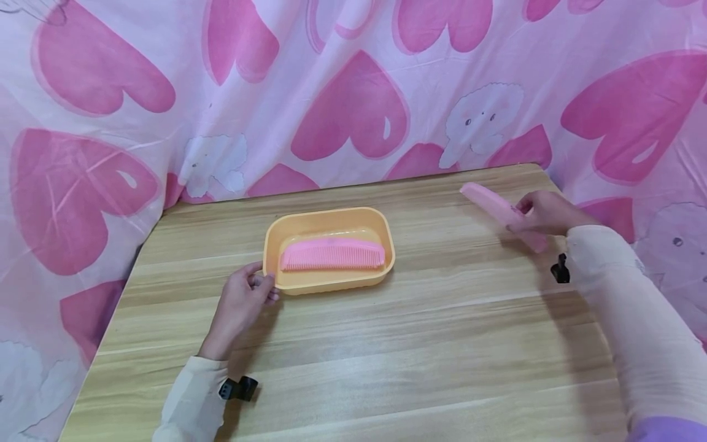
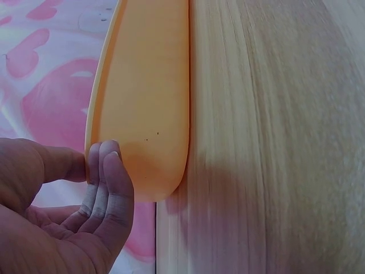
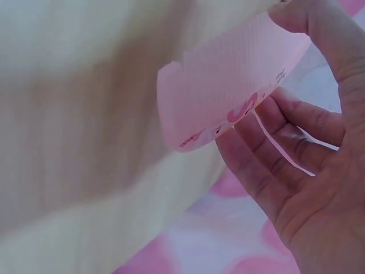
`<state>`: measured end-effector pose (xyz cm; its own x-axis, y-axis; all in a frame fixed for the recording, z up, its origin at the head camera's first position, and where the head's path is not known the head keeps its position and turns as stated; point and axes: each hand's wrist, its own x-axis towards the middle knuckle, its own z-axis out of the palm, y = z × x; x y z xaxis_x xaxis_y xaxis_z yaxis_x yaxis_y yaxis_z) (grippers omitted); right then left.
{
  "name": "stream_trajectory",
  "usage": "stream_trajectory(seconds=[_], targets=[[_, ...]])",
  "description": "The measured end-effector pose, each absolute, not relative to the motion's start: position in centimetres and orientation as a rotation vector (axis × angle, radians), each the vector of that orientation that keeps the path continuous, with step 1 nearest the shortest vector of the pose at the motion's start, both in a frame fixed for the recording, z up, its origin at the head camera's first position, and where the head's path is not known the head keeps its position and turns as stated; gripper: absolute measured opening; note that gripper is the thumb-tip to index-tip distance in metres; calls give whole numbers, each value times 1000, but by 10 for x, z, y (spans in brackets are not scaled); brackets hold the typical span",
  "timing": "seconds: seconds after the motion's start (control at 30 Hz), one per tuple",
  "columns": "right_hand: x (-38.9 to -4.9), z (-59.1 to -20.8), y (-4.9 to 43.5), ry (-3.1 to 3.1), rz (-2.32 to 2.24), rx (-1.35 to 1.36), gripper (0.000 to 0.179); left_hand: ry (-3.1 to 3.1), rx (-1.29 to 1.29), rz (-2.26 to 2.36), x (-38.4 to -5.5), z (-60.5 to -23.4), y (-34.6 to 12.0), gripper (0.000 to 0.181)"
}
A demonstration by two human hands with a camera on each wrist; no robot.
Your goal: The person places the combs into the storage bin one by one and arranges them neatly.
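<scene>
A shallow orange plastic basin [image 1: 329, 286] stands on the wooden table, and a pink comb [image 1: 331, 253] lies inside with its teeth facing the near side. At the basin's left near corner, my left hand [image 1: 239, 304] pinches the rim; the left wrist view shows the fingers [image 2: 117, 188] against the outer wall. Off to the right, my right hand [image 1: 547, 213] holds a second pink comb [image 1: 491, 202] slantwise above the tabletop. Close up in the right wrist view, that comb [image 3: 222, 85] has a printed picture along its back and sits between thumb and fingers.
The wood-grain table [image 1: 353, 368] reaches back to a pink heart-patterned cloth [image 1: 353, 104], which hangs behind it and along both sides. A black camera mount [image 1: 237, 388] is on the left wrist and another mount [image 1: 561, 269] on the right.
</scene>
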<state>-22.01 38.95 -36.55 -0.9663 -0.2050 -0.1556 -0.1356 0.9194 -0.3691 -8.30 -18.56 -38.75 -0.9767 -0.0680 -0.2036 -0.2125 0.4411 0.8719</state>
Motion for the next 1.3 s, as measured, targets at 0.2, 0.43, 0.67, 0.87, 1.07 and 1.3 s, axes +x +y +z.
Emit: stream_trajectory(seconds=[0.2,0.43,0.67,0.87,1.07,1.3], targets=[[-229,-346,349,2915,-540,-407,47,2532,-198,1610,-88,-392,-181,48],[-235,-326,295,2886,-566,-582,45,2548,-158,1635,-94,-395,-169,45],[-238,-316,242,2842,-573,-839,42,2527,-136,1648,-100,-396,-156,46],[-239,-316,203,2797,-517,-932,44,2519,-133,1656,-105,-396,-144,47],[-234,-318,177,2738,-481,-935,52,2501,-131,1683,-110,-396,-137,46],[-228,-327,158,2690,-378,-941,61,2490,-122,1678,-115,-396,-127,48]])
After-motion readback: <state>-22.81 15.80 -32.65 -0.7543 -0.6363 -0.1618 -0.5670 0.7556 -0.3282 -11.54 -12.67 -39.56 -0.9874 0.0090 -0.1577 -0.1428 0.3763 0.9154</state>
